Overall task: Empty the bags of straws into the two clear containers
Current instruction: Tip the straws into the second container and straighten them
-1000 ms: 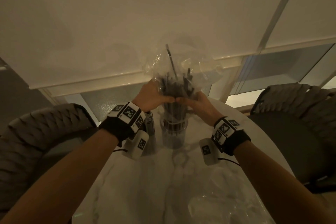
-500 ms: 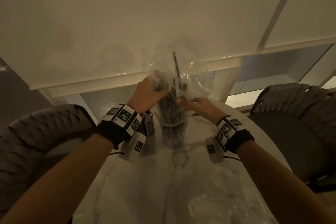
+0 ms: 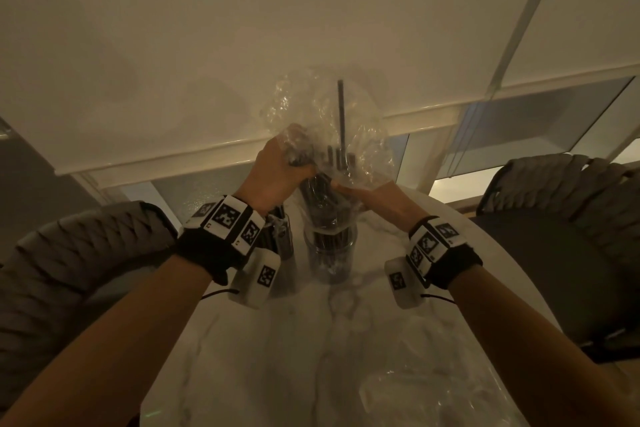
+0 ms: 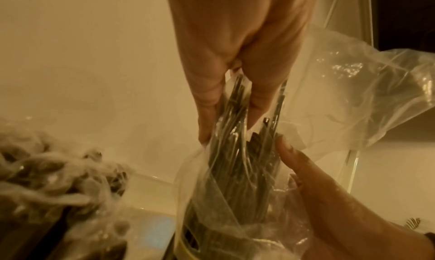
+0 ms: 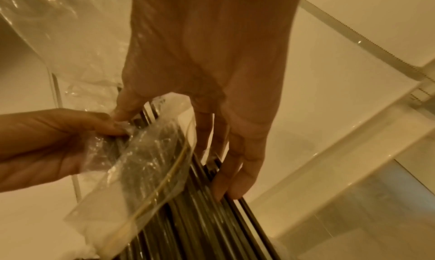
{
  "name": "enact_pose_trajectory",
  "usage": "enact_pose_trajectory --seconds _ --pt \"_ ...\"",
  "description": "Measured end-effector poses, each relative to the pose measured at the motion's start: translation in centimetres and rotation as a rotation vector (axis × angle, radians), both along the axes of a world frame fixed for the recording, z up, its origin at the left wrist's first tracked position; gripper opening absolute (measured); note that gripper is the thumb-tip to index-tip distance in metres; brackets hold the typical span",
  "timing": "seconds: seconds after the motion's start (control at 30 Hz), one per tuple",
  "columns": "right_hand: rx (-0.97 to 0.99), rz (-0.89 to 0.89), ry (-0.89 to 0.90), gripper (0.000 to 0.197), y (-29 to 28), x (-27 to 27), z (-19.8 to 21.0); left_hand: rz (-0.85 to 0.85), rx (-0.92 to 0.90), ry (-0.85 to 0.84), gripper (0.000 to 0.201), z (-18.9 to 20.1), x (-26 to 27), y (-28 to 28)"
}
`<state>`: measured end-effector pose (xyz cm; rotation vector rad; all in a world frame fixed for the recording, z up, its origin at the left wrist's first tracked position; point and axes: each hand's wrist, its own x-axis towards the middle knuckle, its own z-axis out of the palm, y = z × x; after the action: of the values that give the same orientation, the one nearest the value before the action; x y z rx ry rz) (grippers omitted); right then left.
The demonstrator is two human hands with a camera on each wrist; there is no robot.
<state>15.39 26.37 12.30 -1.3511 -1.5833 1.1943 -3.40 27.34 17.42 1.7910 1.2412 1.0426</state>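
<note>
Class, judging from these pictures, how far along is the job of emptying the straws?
Done: the container behind the left wrist already holds straws.
In hand: both the left hand and right hand grip the bag, feeding straws into the middle container.
Left: one straw remains inside.

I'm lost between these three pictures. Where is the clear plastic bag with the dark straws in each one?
Head view: the plastic bag is at centre, raised above the clear container, between both hands.
Left wrist view: centre to right, billowing out beside the left hand.
Right wrist view: its lower edge lies left of centre, more plastic at upper left.
Shared landmark: the bundle of dark straws.
</note>
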Motion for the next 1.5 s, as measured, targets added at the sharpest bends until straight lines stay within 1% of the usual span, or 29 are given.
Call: enact_pose_trajectory --seconds 0.07,0.13,0.2,0.27,0.37,0.4,0.47,0.6,0.67,0.7,0.77,0.83,0.9,0.97,1.03,1.07,1.13,1.17,1.2,1.27,1.37,1.43,1.47,1.5 --pt "0.073 -0.034 -0.001 0.038 0.2 -0.1 0.0 0.017 -0.006 -0.063 0.035 0.2 -0.2 0.0" --pt "0.109 -0.047 0.008 0.041 0.3 -0.1 -0.2 0.029 -0.032 -0.074 0.028 0.2 -0.4 0.0" --pt "0.092 -0.053 -0.009 0.039 0.2 -0.2 -0.7 0.020 -0.060 -0.010 0.026 -0.2 -0.3 -0.1" --pt "0.067 -0.080 -0.064 0.043 0.2 -0.1 -1.2 0.003 -0.089 0.082 0.030 -0.4 -0.2 -0.2" --pt "0.029 -0.116 -0.113 0.050 0.4 0.1 -1.3 0.017 -0.053 0.211 0.028 -0.2 -0.2 -0.5" --pt "0.035 -0.120 -0.125 0.050 0.5 0.1 -1.2 0.035 -0.027 0.233 0.024 -0.1 -0.2 -0.5" --pt "0.073 -0.150 -0.163 0.047 0.9 0.1 -0.8 0.069 0.002 0.226 0.019 0.3 -0.2 -0.6" --pt "0.226 -0.214 -0.180 0.038 1.1 -0.4 1.1 0.147 0.072 0.148 0.019 1.1 -0.1 -0.2" --pt "0.269 -0.233 -0.166 0.035 0.9 -0.7 1.6 0.165 0.082 0.131 0.019 1.2 -0.1 -0.2" --pt "0.249 -0.238 -0.159 0.036 0.9 -0.8 1.4 0.164 0.069 0.141 0.020 0.9 -0.2 -0.2" --pt "0.137 -0.232 -0.191 0.047 0.7 -1.0 0.6 0.130 0.017 0.192 0.023 0.2 -0.3 -0.4" --pt "0.029 -0.201 -0.313 0.058 0.5 -1.1 -0.4 0.105 -0.043 0.267 0.028 -0.5 -0.5 -0.8" --pt "0.005 -0.161 -0.447 0.065 0.1 -0.7 -0.6 0.121 -0.057 0.353 0.038 -0.7 -0.8 -1.0" --pt "0.012 -0.150 -0.491 0.069 -0.2 -0.2 -0.3 0.158 -0.015 0.437 0.045 -0.5 -1.1 -1.0" --pt "0.006 -0.118 -0.440 0.067 -0.5 0.5 0.0 0.163 0.018 0.427 0.041 -0.1 -1.1 -0.9" --pt "-0.013 -0.094 -0.385 0.060 -0.7 0.8 0.1 0.152 0.023 0.407 0.035 0.0 -1.1 -0.8" --pt "-0.069 -0.047 -0.241 0.033 -1.4 1.1 1.0 0.092 0.003 0.379 0.020 0.2 -1.0 -0.9" --pt "-0.100 -0.033 -0.148 0.019 -1.8 1.3 1.3 0.042 -0.016 0.356 0.018 0.1 -0.9 -1.0" --pt "-0.121 -0.024 -0.069 0.013 -2.2 1.3 1.8 -0.002 -0.035 0.331 0.017 0.0 -0.9 -1.0" --pt "-0.137 -0.036 0.010 0.023 -3.1 1.4 2.5 -0.049 -0.044 0.281 0.021 0.0 -0.6 -1.1" --pt "-0.151 -0.063 0.033 0.027 -3.6 2.0 2.3 -0.094 -0.020 0.225 0.025 0.0 -0.2 -1.1" --pt "-0.150 -0.084 0.068 0.046 -4.0 2.3 2.1 -0.105 -0.033 0.175 0.033 0.3 -0.1 -1.2" --pt "-0.158 -0.090 0.093 0.051 -4.0 2.8 1.6 -0.094 -0.040 0.161 0.038 0.5 -0.1 -1.2" --pt "-0.151 -0.093 0.143 0.047 -4.1 2.9 1.4 -0.086 -0.048 0.145 0.043 0.6 0.0 -1.1"
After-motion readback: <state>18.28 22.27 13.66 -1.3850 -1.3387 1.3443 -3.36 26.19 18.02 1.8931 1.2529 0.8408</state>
